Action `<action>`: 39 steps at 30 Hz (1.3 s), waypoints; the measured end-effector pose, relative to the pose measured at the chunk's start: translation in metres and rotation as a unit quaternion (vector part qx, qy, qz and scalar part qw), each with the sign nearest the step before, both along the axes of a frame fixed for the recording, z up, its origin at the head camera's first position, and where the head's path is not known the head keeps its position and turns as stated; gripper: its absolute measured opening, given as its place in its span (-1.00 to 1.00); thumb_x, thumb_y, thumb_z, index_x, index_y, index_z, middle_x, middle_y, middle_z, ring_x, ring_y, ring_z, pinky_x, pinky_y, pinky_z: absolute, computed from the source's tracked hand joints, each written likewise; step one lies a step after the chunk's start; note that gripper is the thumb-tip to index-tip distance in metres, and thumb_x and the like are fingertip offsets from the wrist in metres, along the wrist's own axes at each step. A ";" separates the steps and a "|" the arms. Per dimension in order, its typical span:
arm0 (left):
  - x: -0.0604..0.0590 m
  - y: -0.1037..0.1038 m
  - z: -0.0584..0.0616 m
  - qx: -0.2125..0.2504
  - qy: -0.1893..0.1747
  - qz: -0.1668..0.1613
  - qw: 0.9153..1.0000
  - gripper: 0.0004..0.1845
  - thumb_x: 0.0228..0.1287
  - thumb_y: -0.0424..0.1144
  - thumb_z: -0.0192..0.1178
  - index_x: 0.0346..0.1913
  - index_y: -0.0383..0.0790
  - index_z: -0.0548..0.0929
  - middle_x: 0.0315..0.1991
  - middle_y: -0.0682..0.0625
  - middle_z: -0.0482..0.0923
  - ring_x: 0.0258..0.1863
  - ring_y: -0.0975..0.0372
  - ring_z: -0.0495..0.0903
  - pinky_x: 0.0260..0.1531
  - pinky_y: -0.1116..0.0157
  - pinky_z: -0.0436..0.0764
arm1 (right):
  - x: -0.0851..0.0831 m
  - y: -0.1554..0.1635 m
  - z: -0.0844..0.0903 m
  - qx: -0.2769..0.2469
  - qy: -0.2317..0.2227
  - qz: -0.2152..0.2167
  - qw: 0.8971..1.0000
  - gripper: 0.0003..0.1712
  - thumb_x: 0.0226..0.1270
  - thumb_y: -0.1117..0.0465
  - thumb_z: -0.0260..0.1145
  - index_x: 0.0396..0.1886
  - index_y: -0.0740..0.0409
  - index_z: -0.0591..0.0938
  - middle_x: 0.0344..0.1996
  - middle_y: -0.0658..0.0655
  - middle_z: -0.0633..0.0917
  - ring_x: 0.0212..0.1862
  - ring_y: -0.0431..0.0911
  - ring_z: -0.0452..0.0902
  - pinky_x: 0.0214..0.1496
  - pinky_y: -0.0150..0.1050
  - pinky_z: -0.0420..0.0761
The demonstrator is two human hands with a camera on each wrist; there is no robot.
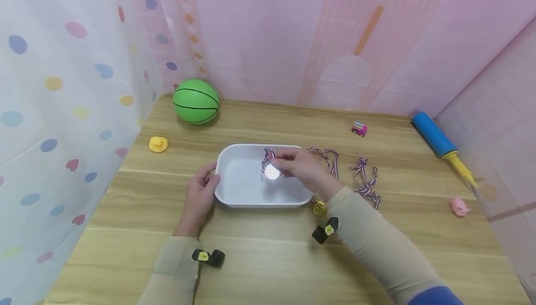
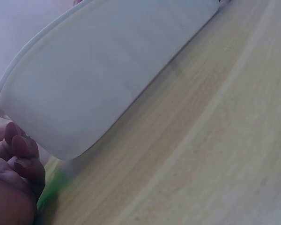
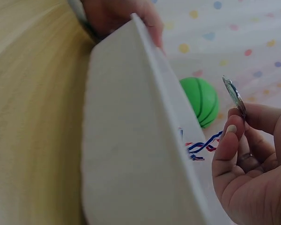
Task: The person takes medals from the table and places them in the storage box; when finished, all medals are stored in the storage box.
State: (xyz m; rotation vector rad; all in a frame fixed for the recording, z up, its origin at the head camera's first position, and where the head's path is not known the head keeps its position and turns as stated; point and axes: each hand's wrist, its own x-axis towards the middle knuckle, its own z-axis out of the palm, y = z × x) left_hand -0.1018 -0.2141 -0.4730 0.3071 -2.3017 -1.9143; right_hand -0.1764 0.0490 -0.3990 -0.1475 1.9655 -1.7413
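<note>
1. Now over the white tray [image 1: 234,193], a person's right hand [image 1: 303,171] holds a silver medal [image 1: 272,172], its fingers [image 3: 227,140] pinching the disc by its edge above the tray's floor.
2. Trailing from the medal, a striped ribbon [image 1: 268,154] hangs over the tray's far rim.
3. At the tray's left end, the left hand [image 1: 200,198] steadies the wall, its fingers [image 1: 209,180] curled on the rim.
4. Just right of the tray on the wooden counter [image 1: 268,254] lie a gold medal [image 1: 319,208] and loose ribbons [image 1: 365,181].
5. Beyond the tray stand a green ball [image 1: 196,101] and a yellow duck [image 1: 158,144]; a toy car [image 1: 359,128], a blue pump [image 1: 433,135] and a pink pig [image 1: 459,206] lie well to its right.
</note>
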 end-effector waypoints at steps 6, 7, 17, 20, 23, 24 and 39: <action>-0.001 0.001 0.001 0.000 0.003 0.003 1.000 -0.62 0.40 -0.25 0.09 0.23 -0.19 0.52 -0.37 -0.16 0.42 -0.41 0.19 0.43 -0.47 0.44 0.51 | 0.002 -0.009 -0.017 0.052 0.016 0.024 0.998 -0.74 0.22 0.28 0.38 -0.12 0.30 0.68 -0.42 0.02 0.66 -0.44 -0.18 0.49 -0.37 -0.32 0.53; -0.001 0.001 0.001 -0.001 0.006 0.003 1.000 -0.62 0.39 -0.25 0.09 0.23 -0.20 0.53 -0.38 -0.15 0.42 -0.41 0.19 0.42 -0.47 0.45 0.51 | 0.002 -0.010 -0.020 0.061 0.020 0.032 0.997 -0.75 0.22 0.28 0.38 -0.12 0.30 0.69 -0.43 0.03 0.66 -0.44 -0.17 0.49 -0.38 -0.32 0.53; 0.000 0.001 0.003 0.005 0.019 0.004 1.000 -0.63 0.38 -0.30 0.11 0.21 -0.24 0.54 -0.45 -0.08 0.36 -0.47 0.24 0.37 -0.53 0.45 0.43 | 0.009 -0.016 -0.031 0.198 0.090 0.146 0.965 -0.88 0.24 0.16 0.38 -0.38 0.12 0.74 -0.64 0.01 0.60 -0.57 -0.23 0.40 -0.50 -0.39 0.34; 0.000 0.001 0.002 0.004 0.019 0.005 1.000 -0.63 0.38 -0.30 0.10 0.21 -0.26 0.54 -0.44 -0.08 0.35 -0.48 0.25 0.35 -0.55 0.45 0.42 | 0.010 -0.016 -0.032 0.217 0.098 0.154 0.959 -0.90 0.23 0.15 0.39 -0.39 0.08 0.74 -0.64 0.02 0.61 -0.58 -0.22 0.41 -0.49 -0.37 0.33; -0.001 0.001 0.002 0.004 0.018 0.007 1.000 -0.63 0.38 -0.31 0.10 0.21 -0.26 0.54 -0.44 -0.07 0.34 -0.48 0.25 0.35 -0.55 0.46 0.41 | 0.010 -0.017 -0.034 0.229 0.114 0.155 0.954 -0.91 0.22 0.16 0.39 -0.41 0.07 0.74 -0.65 -0.03 0.62 -0.58 -0.25 0.41 -0.49 -0.39 0.34; 0.000 0.001 0.002 0.003 0.018 0.006 1.000 -0.63 0.38 -0.30 0.10 0.21 -0.26 0.54 -0.44 -0.08 0.34 -0.47 0.25 0.35 -0.55 0.46 0.41 | 0.010 -0.017 -0.034 0.231 0.119 0.156 0.953 -0.91 0.22 0.16 0.40 -0.42 0.07 0.74 -0.65 -0.04 0.63 -0.58 -0.26 0.42 -0.49 -0.40 0.35; -0.001 0.000 0.002 0.009 0.009 0.006 1.000 -0.62 0.38 -0.32 0.11 0.23 -0.25 0.53 -0.44 -0.07 0.36 -0.47 0.25 0.36 -0.55 0.45 0.42 | 0.007 -0.021 -0.041 0.284 0.190 0.161 0.926 -0.94 0.16 0.20 0.43 -0.46 0.06 0.75 -0.63 -0.12 0.65 -0.55 -0.25 0.42 -0.47 -0.38 0.40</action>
